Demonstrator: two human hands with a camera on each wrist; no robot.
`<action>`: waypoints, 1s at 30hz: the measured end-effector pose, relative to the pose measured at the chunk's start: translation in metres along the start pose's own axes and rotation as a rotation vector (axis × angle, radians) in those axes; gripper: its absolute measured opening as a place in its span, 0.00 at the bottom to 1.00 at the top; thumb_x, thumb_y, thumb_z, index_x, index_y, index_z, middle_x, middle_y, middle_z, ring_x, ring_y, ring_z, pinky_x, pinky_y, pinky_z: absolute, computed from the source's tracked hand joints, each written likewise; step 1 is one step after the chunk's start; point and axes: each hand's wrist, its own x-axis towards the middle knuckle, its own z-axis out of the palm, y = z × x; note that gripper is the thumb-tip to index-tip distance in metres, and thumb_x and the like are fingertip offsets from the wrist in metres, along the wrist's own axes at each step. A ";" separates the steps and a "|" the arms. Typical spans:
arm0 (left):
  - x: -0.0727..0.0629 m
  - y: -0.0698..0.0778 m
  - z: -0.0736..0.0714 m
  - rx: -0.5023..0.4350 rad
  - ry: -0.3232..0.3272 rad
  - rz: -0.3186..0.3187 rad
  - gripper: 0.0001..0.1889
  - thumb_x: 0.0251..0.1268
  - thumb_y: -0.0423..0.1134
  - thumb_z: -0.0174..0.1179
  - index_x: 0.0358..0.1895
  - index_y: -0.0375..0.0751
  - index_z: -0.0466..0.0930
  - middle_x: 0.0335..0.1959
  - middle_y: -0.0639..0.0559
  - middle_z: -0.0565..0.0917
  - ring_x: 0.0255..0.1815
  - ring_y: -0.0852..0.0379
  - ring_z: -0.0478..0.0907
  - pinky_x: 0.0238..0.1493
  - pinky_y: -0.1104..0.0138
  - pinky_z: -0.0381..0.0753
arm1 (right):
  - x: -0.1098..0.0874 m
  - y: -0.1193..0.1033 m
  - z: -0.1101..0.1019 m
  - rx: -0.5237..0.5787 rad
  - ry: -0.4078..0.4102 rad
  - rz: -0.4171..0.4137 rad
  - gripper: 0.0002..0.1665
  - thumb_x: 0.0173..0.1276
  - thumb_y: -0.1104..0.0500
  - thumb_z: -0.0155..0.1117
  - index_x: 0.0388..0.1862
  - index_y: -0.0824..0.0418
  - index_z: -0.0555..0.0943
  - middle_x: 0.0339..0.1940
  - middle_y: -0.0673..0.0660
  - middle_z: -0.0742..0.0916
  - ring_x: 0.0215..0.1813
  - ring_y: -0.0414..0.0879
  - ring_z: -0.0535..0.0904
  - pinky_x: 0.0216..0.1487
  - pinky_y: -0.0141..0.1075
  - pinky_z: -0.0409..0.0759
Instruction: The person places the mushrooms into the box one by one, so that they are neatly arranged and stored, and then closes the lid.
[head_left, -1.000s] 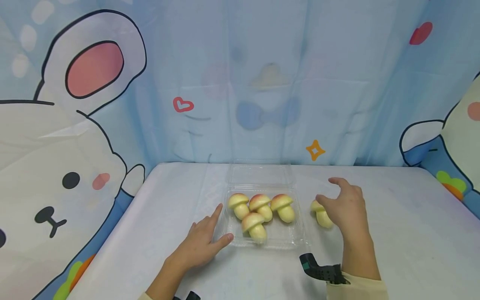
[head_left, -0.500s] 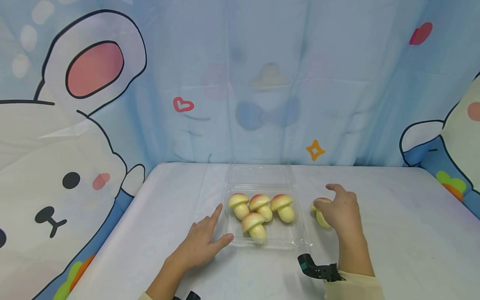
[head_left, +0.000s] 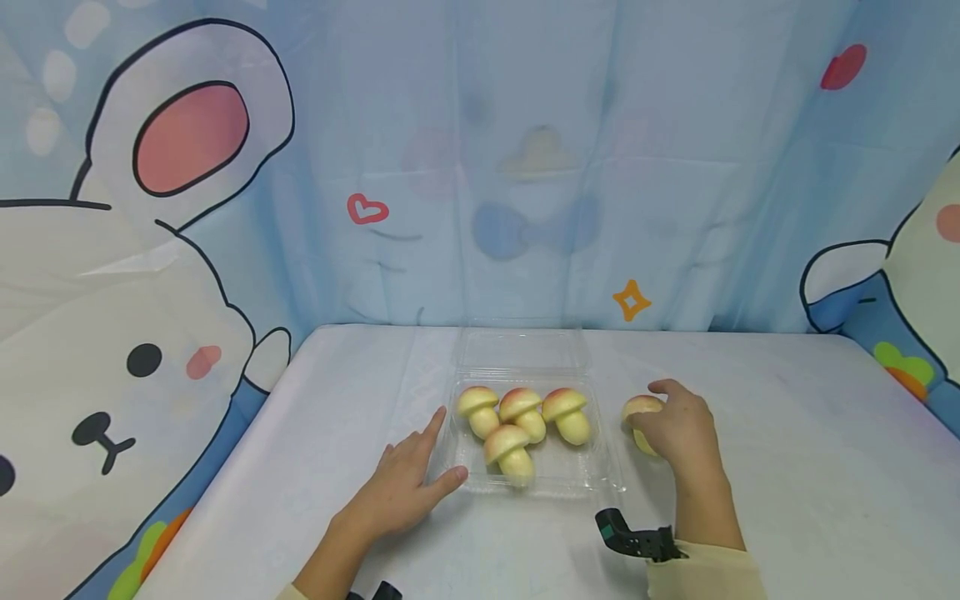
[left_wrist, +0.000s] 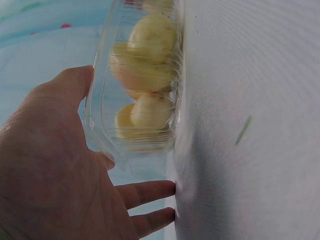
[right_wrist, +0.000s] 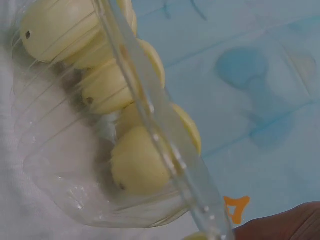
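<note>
A clear plastic clamshell box (head_left: 558,471) lies open on the table, its lid (head_left: 521,348) folded back. Inside are several yellow toy mushrooms (head_left: 508,454) with reddish cap tops. My left hand (head_left: 405,492) has its fingers spread, index and thumb at the box's left side and near corner; the left wrist view has the thumb along the rim. To the right of the box, my right hand (head_left: 682,429) holds its thumb and index finger around the cap of a single toy mushroom (head_left: 642,405). Its stem is partly hidden behind the hand.
A white cloth (head_left: 810,467) covers the table. Behind it hangs a blue curtain (head_left: 675,150) with cartoon prints. A black wrist mount (head_left: 637,537) sticks out from the right sleeve, close to the box's near right corner.
My right hand has moved slightly left and down onto the lone toy mushroom, its thumb and index finger drawing closer around the cap. The left hand and box have stayed put.
</note>
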 end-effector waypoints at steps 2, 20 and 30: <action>0.000 0.000 0.000 -0.001 0.001 0.001 0.45 0.76 0.67 0.49 0.86 0.53 0.44 0.79 0.37 0.66 0.81 0.35 0.60 0.75 0.29 0.50 | 0.000 0.002 0.000 -0.005 -0.005 -0.003 0.41 0.60 0.60 0.67 0.71 0.74 0.68 0.66 0.83 0.72 0.62 0.73 0.70 0.56 0.61 0.74; 0.001 -0.002 0.001 0.015 0.007 0.006 0.44 0.76 0.67 0.49 0.86 0.53 0.44 0.78 0.36 0.67 0.81 0.36 0.61 0.75 0.29 0.52 | 0.003 0.003 0.003 0.019 0.003 0.078 0.40 0.58 0.67 0.63 0.72 0.72 0.68 0.65 0.79 0.73 0.55 0.69 0.70 0.48 0.55 0.77; 0.000 -0.001 0.001 0.014 0.006 -0.001 0.45 0.75 0.67 0.49 0.86 0.53 0.45 0.78 0.36 0.67 0.81 0.36 0.61 0.75 0.30 0.51 | 0.003 0.005 0.003 0.038 0.004 0.070 0.40 0.59 0.67 0.62 0.72 0.72 0.68 0.66 0.79 0.74 0.54 0.68 0.71 0.47 0.53 0.78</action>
